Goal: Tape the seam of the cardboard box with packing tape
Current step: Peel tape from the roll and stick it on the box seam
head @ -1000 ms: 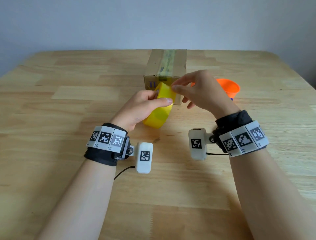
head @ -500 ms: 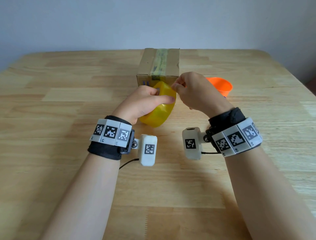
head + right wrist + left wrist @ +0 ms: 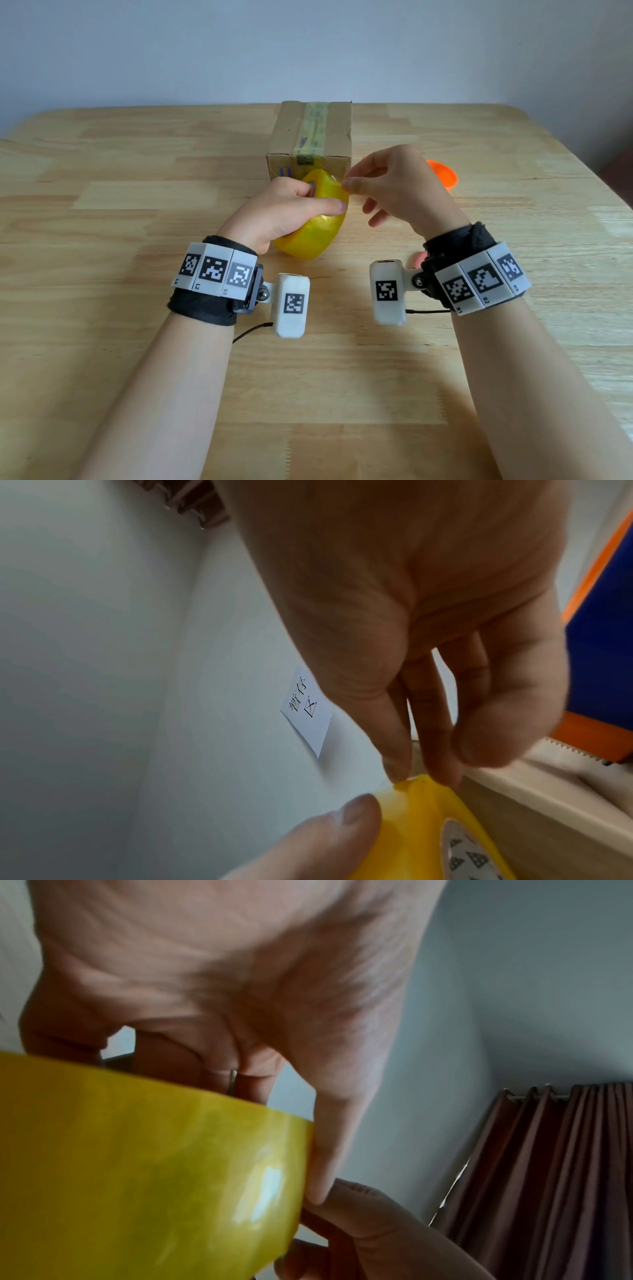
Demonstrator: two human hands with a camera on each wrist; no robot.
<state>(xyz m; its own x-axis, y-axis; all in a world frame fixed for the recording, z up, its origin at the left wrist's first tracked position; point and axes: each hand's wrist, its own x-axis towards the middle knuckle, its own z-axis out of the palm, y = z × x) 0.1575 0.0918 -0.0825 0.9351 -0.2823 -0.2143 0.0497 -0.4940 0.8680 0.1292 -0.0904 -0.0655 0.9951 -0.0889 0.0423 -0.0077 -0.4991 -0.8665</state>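
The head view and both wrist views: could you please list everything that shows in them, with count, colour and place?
Cardboard box: one, brown, far middle of the table, an old strip of tape along its top seam.
Packing tape roll: one, yellow, held above the table in front of the box.
Tape dispenser: one, orange and blue, right of the box, mostly hidden behind the right hand.
Table: one, light wood, under everything.
Paper label: one, white with black characters, on the wall.
Curtain: one, brown, beside the wall.
Wrist cameras: two, white, one on each wrist.
Left hand: grips the roll.
Right hand: pinches the tape's free end at the roll's top.
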